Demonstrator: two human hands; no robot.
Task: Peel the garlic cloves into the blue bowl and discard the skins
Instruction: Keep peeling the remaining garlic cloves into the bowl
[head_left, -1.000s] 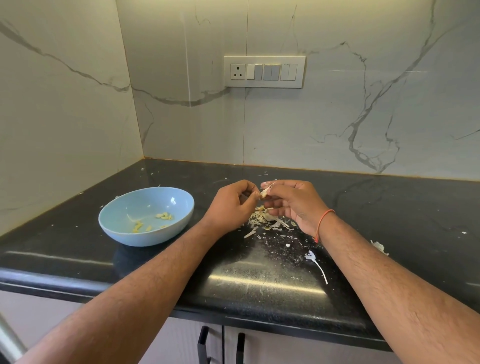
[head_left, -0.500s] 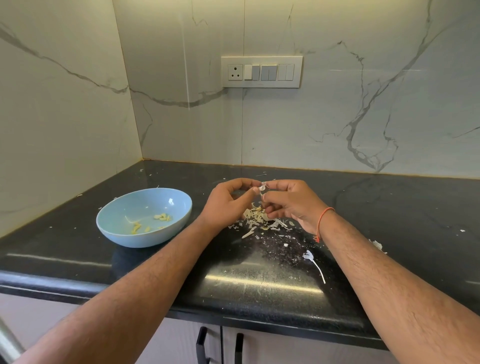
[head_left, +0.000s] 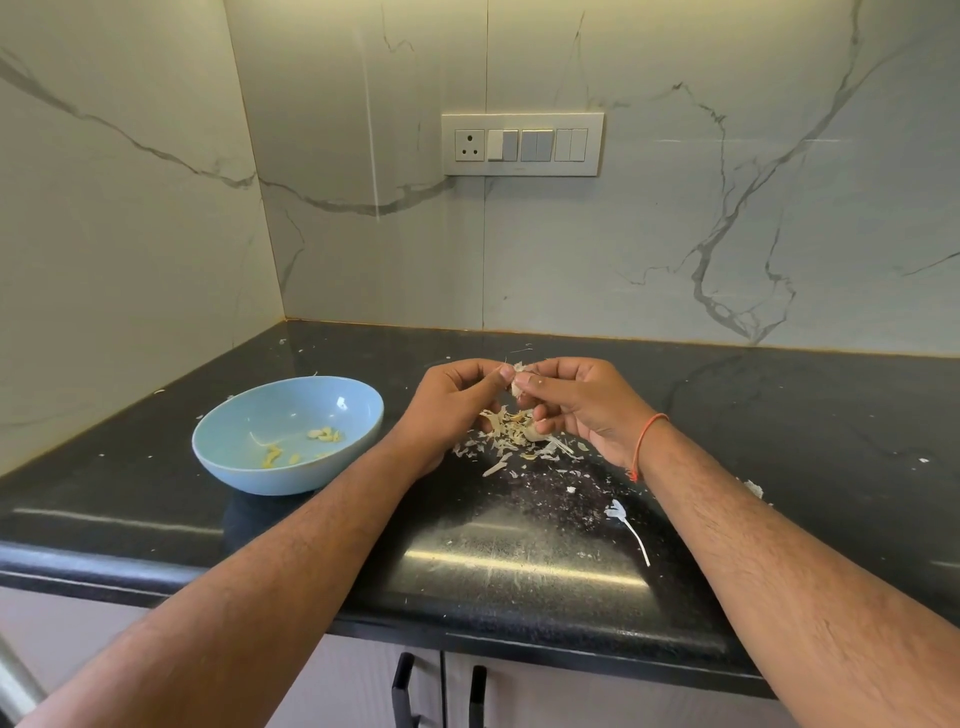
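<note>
A pale garlic clove (head_left: 517, 383) is held just above the black counter (head_left: 519, 566). My left hand (head_left: 452, 410) and my right hand (head_left: 582, 408) meet at the clove, and both pinch it with thumb and fingertips. Beneath the hands lies a heap of papery garlic skins (head_left: 511, 434). The blue bowl (head_left: 244, 470) stands to the left of my left hand, with a few peeled yellowish cloves (head_left: 324, 434) inside it.
Skin flakes are scattered over the counter around the heap, and a white stem scrap (head_left: 626, 522) lies near my right forearm. Marble walls close the back and left. A switch plate (head_left: 522, 144) hangs on the back wall. Cabinet handles (head_left: 402, 686) show below the counter's front edge.
Both hands have stayed together over the skin heap, working the clove between the fingertips. The bowl has not moved.
</note>
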